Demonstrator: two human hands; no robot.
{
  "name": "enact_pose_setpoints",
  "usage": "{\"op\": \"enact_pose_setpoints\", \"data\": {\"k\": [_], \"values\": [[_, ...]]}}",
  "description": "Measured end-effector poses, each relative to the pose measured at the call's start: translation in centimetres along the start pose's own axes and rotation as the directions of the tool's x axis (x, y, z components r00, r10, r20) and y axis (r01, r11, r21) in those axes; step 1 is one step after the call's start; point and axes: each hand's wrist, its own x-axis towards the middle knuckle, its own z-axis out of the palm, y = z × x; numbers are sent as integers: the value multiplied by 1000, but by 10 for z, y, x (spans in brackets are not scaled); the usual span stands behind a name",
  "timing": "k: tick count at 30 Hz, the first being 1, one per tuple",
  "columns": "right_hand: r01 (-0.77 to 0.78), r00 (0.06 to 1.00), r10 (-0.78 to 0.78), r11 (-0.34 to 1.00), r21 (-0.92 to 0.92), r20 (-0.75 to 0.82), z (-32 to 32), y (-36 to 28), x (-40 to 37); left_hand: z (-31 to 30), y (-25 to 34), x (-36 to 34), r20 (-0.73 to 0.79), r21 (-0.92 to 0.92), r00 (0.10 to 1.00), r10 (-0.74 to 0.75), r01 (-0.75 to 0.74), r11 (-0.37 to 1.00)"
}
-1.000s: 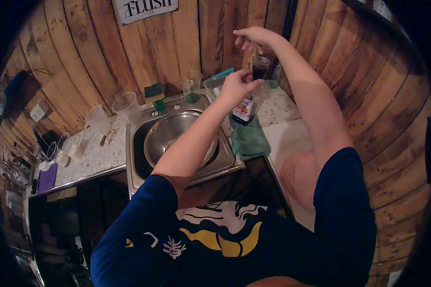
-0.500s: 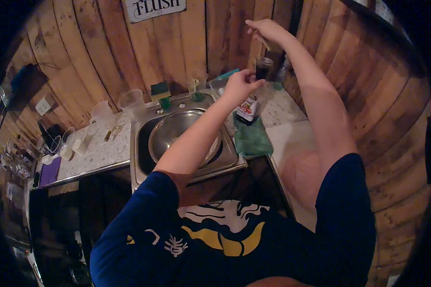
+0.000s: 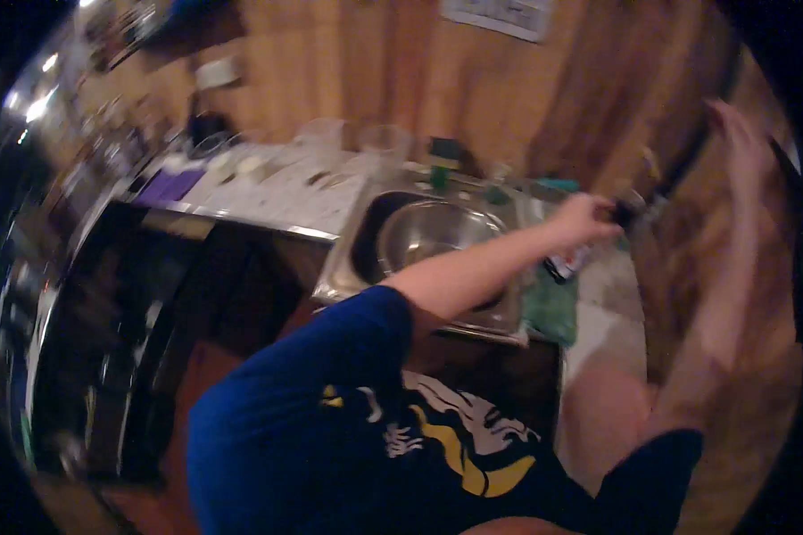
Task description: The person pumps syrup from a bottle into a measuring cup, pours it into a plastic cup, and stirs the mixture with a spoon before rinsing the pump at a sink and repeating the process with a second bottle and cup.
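My left hand (image 3: 584,223) reaches past the sink, its thumb and fingers curled around a glass of dark liquid (image 3: 629,210). A thin, pale yellowish stick (image 3: 651,163) rises out of the glass; blur hides its exact kind. My right hand (image 3: 742,138) is raised to the right, apart from the glass, its fingers stretched out and smeared by motion. Beneath my left wrist, a dark packet with a white label (image 3: 567,263) lies at the top of a green cloth (image 3: 549,308).
A metal bowl (image 3: 428,218) sits in the steel sink (image 3: 330,283). Behind it are a green sponge (image 3: 443,152) and a clear plastic container (image 3: 385,141). A purple cloth (image 3: 168,185) lies on the left counter. Wooden planks (image 3: 366,62) wall the back.
The view has swung left, so the counter sits further right in it. My right hand has moved off the stick and away to the right. My left hand stays at the glass.
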Motion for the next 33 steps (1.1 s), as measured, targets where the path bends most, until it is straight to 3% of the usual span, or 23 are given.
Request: {"op": "enact_pose_setpoints", "data": {"k": [2,3,4,6,12,13,14,15,16,17,18,19,21,23,28,30,33], "values": [[79,996,-85,986,-144,-36,2,-93,-16,-8,-2,-5,0,-46,998,56,-56,997],[109,992,-116,989,-103,-59,6,-124,-22,-22,2,-11,-18,-33,999,50,-50,998],[-31,997,20,990,-137,-77,9,-156,-28,-30,10,-18,-22,-30,999,41,-42,999],[129,990,-132,989,-73,-40,13,-163,-28,-49,9,-30,-33,-17,999,9,-10,1000],[76,997,-77,996,41,21,78,-231,-33,-171,15,-86,-161,81,983,-85,99,992],[57,996,-65,991,120,61,92,-224,-30,-193,11,-99,-261,65,965,-37,55,996],[35,993,-55,981,191,102,109,-206,-23,-220,9,-112,-269,53,962,-50,67,996],[7,989,-46,966,260,143,130,-184,-17,-248,5,-125,-290,149,953,-85,133,980],[-26,982,-36,945,326,183,152,-168,-14,-273,6,-141,-318,18,940,-123,136,991],[-63,975,-27,919,388,221,172,-157,-18,-303,-12,-153,-310,40,944,-109,128,991],[-124,960,37,944,304,278,203,-190,-28,-331,24,-172,-319,142,928,-194,249,958],[-180,938,102,959,217,330,241,-231,-37,-358,10,-188,-410,141,885,-219,299,944],[-128,924,15,954,272,383,315,-246,-45,-412,21,-216,-424,153,878,-221,310,938],[-287,854,114,917,276,508,391,-255,-49,-470,8,-246,-488,171,837,-246,368,914],[-293,810,9,872,393,586,554,-340,-10,-596,-12,-314,-613,208,772,-169,365,908],[27,881,-167,952,305,444,625,-373,11,-635,-10,-335,-624,159,749,-225,403,901],[515,709,-554,830,215,437,708,-439,45,-668,4,-361,-662,107,663,-350,546,831]]}}
